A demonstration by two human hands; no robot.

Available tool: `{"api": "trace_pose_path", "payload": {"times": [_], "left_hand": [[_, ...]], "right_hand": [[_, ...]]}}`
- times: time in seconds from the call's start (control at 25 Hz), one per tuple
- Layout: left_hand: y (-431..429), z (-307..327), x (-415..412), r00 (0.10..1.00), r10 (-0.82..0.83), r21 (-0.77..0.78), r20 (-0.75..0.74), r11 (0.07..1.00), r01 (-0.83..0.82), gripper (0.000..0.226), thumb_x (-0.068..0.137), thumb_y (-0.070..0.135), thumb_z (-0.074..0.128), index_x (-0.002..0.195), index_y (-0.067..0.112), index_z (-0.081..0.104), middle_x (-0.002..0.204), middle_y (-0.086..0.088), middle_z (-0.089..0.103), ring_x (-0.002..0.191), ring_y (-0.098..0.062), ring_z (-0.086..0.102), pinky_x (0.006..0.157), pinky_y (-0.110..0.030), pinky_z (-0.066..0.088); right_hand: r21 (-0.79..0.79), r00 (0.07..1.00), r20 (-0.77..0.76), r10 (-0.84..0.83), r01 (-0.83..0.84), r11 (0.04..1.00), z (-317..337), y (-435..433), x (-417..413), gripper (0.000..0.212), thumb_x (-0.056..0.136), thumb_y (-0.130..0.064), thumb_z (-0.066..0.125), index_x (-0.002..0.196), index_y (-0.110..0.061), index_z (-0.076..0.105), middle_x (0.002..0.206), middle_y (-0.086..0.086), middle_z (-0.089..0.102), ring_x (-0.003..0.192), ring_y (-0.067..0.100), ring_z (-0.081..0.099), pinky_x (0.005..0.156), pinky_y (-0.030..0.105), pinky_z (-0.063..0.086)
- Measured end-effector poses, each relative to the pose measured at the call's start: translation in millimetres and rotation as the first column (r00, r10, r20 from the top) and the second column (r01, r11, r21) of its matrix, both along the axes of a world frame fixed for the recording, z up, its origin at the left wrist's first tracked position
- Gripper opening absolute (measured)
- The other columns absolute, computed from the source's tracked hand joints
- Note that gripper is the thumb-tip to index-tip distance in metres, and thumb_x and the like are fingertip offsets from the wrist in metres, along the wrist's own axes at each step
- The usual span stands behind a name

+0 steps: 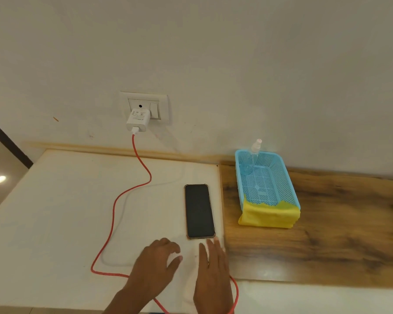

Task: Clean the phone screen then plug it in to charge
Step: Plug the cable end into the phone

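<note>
Here, 2 empty hands, left hand [154, 264] and right hand [211, 268], are hovering below the phone [199, 211]; the red cable [114, 214] end is lying hidden.

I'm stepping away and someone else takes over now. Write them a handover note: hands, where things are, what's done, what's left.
Left hand: empty, fingers curled, over the white table just below the phone.
Right hand: empty, flat, fingertips close to the phone's bottom edge.
Phone: face up, screen dark, no cable in it.
Yellow cloth: draped over the near end of the blue basket; spray bottle leans in its far corner.
Charger: in the wall socket; red cable loops across the table, its free end out of view.
Done: cannot tell whether the screen was wiped.
Left: wipe if needed, plug the cable in.
</note>
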State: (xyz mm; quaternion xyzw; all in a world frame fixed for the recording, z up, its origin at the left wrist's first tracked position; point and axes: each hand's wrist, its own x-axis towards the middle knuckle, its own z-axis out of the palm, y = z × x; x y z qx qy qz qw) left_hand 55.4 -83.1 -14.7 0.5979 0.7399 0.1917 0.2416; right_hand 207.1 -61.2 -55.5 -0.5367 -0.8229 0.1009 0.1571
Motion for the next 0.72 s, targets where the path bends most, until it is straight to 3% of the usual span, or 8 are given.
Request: {"api": "trace_pose_path", "payload": {"times": [0.04, 0.12, 0.28, 0.32, 0.4, 0.48, 0.56, 0.72], "left_hand": [[1.5, -2.1, 4.0, 1.000, -0.016, -0.021, -0.016, 1.000, 0.016, 0.032, 0.092, 0.047, 0.044, 0.121, 0.037, 0.051, 0.121, 0.025, 0.045, 0.111, -0.004, 0.049, 0.100, -0.015, 0.032], [4.0, -5.4, 7.9, 0.998, -0.067, -0.041, 0.008, 0.997, 0.067, 0.038, 0.093, 0.043, 0.045, 0.130, 0.036, 0.044, 0.134, 0.017, 0.044, 0.117, -0.003, 0.047, 0.099, -0.012, 0.031], [10.4, -16.5, 17.3, 0.962, -0.246, -0.110, 0.118, 0.959, 0.259, 0.039, 0.093, 0.031, 0.052, 0.131, 0.035, 0.047, 0.134, 0.010, 0.046, 0.113, -0.006, 0.049, 0.095, -0.005, 0.029], [13.3, -17.4, 19.8, 0.961, -0.258, -0.114, 0.098, 0.956, 0.269, 0.035, 0.092, 0.031, 0.053, 0.127, 0.035, 0.053, 0.129, 0.010, 0.049, 0.104, -0.004, 0.050, 0.089, -0.001, 0.029], [18.0, -18.9, 22.9, 0.968, -0.244, -0.130, 0.067, 0.959, 0.251, 0.029, 0.093, 0.032, 0.051, 0.121, 0.031, 0.060, 0.122, 0.010, 0.053, 0.092, -0.001, 0.046, 0.076, 0.004, 0.025], [21.2, -21.7, 23.9, 0.970, -0.230, -0.115, 0.080, 0.964, 0.238, 0.029, 0.094, 0.034, 0.049, 0.119, 0.029, 0.062, 0.121, 0.011, 0.055, 0.091, 0.000, 0.047, 0.073, 0.005, 0.023], [21.7, -21.3, 23.7, 0.976, -0.196, -0.104, 0.092, 0.973, 0.205, 0.030, 0.094, 0.035, 0.049, 0.121, 0.028, 0.059, 0.122, 0.016, 0.054, 0.098, -0.001, 0.050, 0.079, 0.003, 0.023], [23.6, -19.7, 16.5, 0.991, -0.063, -0.090, 0.121, 0.993, 0.074, 0.026, 0.094, 0.032, 0.048, 0.118, 0.028, 0.058, 0.109, 0.023, 0.044, 0.092, 0.002, 0.047, 0.083, -0.001, 0.028]], "right_hand": [[0.035, 0.998, 0.037, 0.051, -0.052, 0.998, -4.9, -3.0, -1.0, 0.047, 0.098, -0.040, 0.027, 0.134, -0.011, 0.036, 0.148, 0.014, 0.029, 0.145, 0.022, 0.011, 0.116, 0.036, 0.014], [-0.020, 0.989, 0.045, 0.142, -0.141, 0.990, -24.4, -11.6, 3.7, 0.052, 0.100, -0.035, 0.009, 0.146, -0.015, 0.019, 0.158, 0.004, 0.005, 0.145, 0.016, 0.003, 0.116, 0.029, 0.002], [-0.464, 0.978, -0.202, 0.048, -0.139, 0.875, 6.5, -21.5, 3.4, 0.038, 0.100, -0.035, 0.024, 0.132, -0.024, 0.042, 0.152, -0.010, 0.025, 0.131, 0.006, 0.036, 0.111, 0.016, 0.016], [-0.291, 0.992, -0.067, 0.104, -0.119, 0.949, -1.2, -14.7, 8.3, 0.036, 0.100, -0.033, 0.028, 0.131, -0.023, 0.042, 0.146, -0.005, 0.035, 0.132, 0.009, 0.037, 0.111, 0.019, 0.019], [-0.462, 0.965, -0.031, 0.262, -0.246, 0.852, -17.1, -23.6, 25.1, 0.023, 0.098, -0.030, 0.029, 0.107, -0.020, 0.047, 0.114, 0.005, 0.048, 0.122, 0.012, 0.045, 0.108, 0.022, 0.029], [-0.674, 0.981, -0.120, 0.152, -0.193, 0.713, -25.4, -30.1, 41.6, 0.015, 0.097, -0.029, 0.034, 0.086, -0.022, 0.041, 0.086, -0.001, 0.043, 0.108, 0.009, 0.050, 0.103, 0.018, 0.034], [-0.699, 0.998, -0.061, 0.008, -0.048, 0.713, -13.4, -17.4, 57.1, 0.015, 0.096, -0.020, 0.040, 0.082, -0.024, 0.043, 0.076, -0.008, 0.039, 0.106, 0.008, 0.051, 0.092, 0.008, 0.033], [-0.657, 0.905, -0.131, -0.406, 0.227, 0.719, 27.9, 6.7, 68.4, 0.025, 0.086, -0.012, 0.052, 0.075, -0.034, 0.055, 0.078, -0.005, 0.061, 0.079, 0.012, 0.059, 0.077, 0.022, 0.048]]}}
